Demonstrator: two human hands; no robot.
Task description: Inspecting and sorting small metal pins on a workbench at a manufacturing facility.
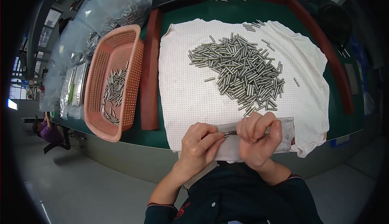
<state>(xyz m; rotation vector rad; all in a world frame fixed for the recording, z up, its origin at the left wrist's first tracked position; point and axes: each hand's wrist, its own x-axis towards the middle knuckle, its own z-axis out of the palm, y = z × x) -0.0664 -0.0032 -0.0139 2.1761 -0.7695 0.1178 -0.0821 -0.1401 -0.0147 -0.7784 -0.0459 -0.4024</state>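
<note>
- Watching remotely, I see a green worktop [243, 11] under a white dotted cloth [186, 98].
- On the cloth lies a heap of silvery metal pins [247, 70].
- My right hand [257, 143] grips a dark cylindrical piece [232, 132].
- My left hand [198, 145] pinches a short silvery pin [226, 135] just beside it.
- I judge this step as lining the two up; next seems to call for steady fingertips.

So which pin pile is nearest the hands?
The big pile on the white cloth, beyond the right hand; the smaller pile lies left, in the pink basket.
</note>
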